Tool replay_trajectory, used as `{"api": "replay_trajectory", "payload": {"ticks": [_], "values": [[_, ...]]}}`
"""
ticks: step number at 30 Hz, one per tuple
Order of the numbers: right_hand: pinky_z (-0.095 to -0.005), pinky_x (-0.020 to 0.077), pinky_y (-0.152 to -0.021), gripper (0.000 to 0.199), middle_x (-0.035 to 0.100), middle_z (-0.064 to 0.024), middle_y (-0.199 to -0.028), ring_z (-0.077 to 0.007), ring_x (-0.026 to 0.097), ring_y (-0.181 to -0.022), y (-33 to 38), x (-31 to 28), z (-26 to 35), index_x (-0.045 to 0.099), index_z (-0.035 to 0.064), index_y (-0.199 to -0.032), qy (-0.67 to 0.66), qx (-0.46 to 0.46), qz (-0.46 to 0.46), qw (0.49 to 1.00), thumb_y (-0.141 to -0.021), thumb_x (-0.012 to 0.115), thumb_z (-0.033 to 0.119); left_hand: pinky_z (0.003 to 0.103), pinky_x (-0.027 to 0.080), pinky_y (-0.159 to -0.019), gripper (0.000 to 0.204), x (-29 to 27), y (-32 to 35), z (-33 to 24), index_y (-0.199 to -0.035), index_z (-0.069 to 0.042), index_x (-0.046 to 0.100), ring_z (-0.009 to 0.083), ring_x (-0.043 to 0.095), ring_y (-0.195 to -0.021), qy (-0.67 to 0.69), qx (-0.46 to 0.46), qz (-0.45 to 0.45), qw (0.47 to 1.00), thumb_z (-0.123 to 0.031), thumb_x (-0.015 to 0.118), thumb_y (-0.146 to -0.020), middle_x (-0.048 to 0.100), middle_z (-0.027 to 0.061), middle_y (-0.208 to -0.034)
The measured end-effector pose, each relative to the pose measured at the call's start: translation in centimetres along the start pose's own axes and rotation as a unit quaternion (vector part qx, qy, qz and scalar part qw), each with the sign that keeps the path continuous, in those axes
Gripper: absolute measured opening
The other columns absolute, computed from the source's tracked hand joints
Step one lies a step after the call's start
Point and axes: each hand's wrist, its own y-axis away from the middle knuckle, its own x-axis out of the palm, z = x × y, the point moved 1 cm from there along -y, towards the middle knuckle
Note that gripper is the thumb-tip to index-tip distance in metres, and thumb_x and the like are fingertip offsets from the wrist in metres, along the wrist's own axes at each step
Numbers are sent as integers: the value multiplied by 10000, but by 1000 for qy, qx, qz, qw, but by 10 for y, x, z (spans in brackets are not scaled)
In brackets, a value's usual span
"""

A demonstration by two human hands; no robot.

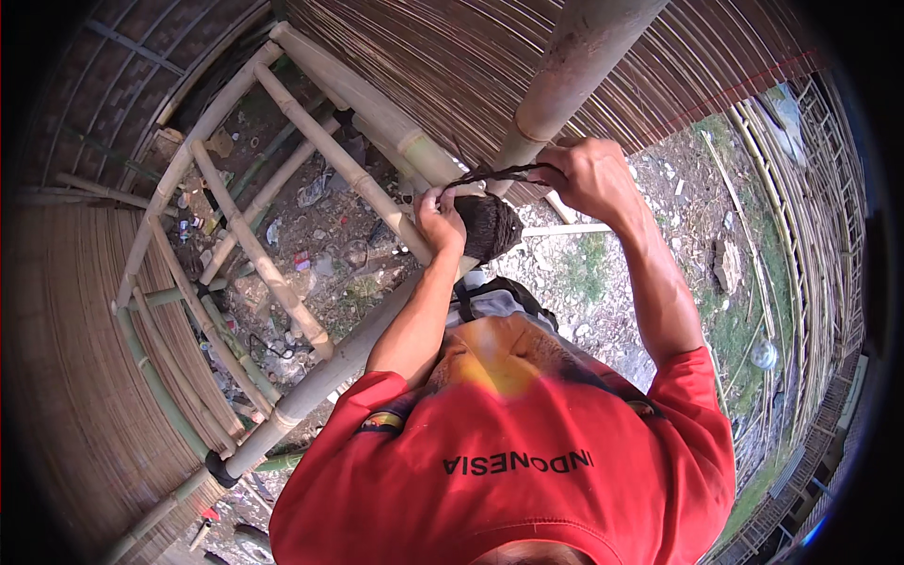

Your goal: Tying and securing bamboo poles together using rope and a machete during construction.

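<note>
A dark fibre rope (504,175) runs between my two hands above a bamboo joint. Thick turns of the same dark rope form a lashing (488,229) around that joint. My left hand (440,222) is closed on the rope right beside the lashing, its fingers pinched together. Farther right and raised a little, my right hand (589,181) grips the other stretch, with a loop curving near its fingers. A thick bamboo post (576,71) rises behind the rope. Another bamboo beam (410,141) comes to the joint from the far left.
Bamboo rails (339,160) make a frame on the left, above littered ground (353,259). A long bamboo pole (344,369) passes under my left arm, with a dark lashing (221,469) near its end. Slatted panels (71,367) stand left and far; bamboo strips (796,217) lie right.
</note>
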Motion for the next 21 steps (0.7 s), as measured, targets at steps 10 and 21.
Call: {"api": "replay_trajectory", "payload": {"ticks": [10,21], "values": [[-412,516,-607,389,687,-127,-631,-298,675,-598,60,69,-85,806,86,-903,-144,354,-65,922,-858,801,472,449,486,-894,151,-10,-7,-32,-1015,-64,771,349,630,-970,-58,97,145,983,-84,753,-866,689,133,-991],[-469,550,-769,444,733,-197,-781,-359,730,-805,149,209,-87,826,155,-1023,-306,514,14,801,-878,749,568,504,295,-1127,406,7,-17,-79,-1236,-134,710,332,570,-1230,-236,321,437,806,-401,711,-930,695,106,-1214]]}}
